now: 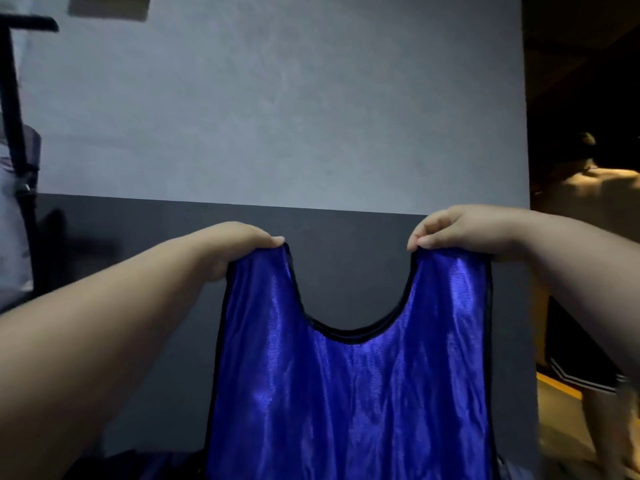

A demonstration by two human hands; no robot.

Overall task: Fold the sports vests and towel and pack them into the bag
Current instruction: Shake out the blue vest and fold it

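A shiny blue sports vest [349, 393] with black trim hangs upright in front of me, its U-shaped neckline facing up. My left hand [239, 244] pinches the left shoulder strap at its top. The right shoulder strap is pinched by my right hand [457, 230]. Both arms are stretched forward, and the vest's lower part runs out of the frame. No towel shows, and I cannot tell whether the grey object at the left is the bag.
A grey wall [277, 116] with a darker lower band stands straight ahead. A dark strap and a grey object [17, 188] hang at the left edge. Another person [595, 271] in dark shorts stands at the right in a dim passage.
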